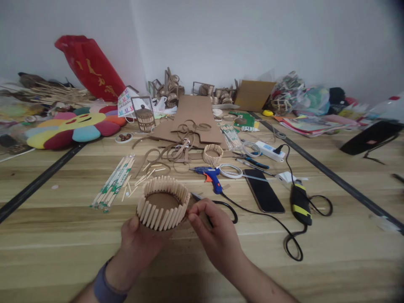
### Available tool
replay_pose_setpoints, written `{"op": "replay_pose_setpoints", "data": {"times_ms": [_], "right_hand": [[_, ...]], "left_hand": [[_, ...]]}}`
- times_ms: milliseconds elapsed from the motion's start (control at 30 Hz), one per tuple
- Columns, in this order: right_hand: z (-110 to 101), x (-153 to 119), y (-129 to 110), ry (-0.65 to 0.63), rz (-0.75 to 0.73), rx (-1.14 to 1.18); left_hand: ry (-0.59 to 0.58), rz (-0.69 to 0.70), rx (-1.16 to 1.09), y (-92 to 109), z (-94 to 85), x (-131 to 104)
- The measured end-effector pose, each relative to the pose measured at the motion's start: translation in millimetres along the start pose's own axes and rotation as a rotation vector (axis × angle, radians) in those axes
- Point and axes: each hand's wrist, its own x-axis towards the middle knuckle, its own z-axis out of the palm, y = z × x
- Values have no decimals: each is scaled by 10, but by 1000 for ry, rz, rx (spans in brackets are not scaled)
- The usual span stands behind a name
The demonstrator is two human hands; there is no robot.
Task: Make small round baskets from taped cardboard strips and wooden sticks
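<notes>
My left hand (139, 240) supports a round basket (160, 216) from below and the left, its wall made of short pale wooden sticks around a brown cardboard base. At the basket's right side, the thumb and forefinger of my right hand (217, 231) are pinched together. Whatever lies between those fingertips is too small to make out. Black-handled scissors (232, 210) lie partly hidden behind my right hand. Beyond the basket rest loose cut sticks (143, 179) and a blue glue gun (211, 176). A smaller stick ring (212, 155) stands farther back.
Packaged chopsticks (113, 183) lie at left. A phone (263, 191), a black-and-yellow tool (301, 202) with its cord, tape rolls and a power strip (270, 150) occupy the right. Cardboard strips (183, 147) and sheets (195, 113) cover the middle back, near a flower cushion (83, 122).
</notes>
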Motion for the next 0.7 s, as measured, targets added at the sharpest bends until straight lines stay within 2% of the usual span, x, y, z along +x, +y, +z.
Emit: {"op": "replay_pose_setpoints", "data": {"times_ms": [233, 400, 567, 700], "right_hand": [[31, -7, 3, 8, 29, -3], [59, -28, 24, 29, 23, 37], [107, -63, 107, 39, 33, 186], [125, -62, 170, 12, 141, 366]], "left_hand": [[-5, 17, 1, -14, -25, -24], [55, 22, 65, -43, 2, -19], [83, -16, 68, -55, -21, -66], [113, -33, 95, -67, -29, -104]]}}
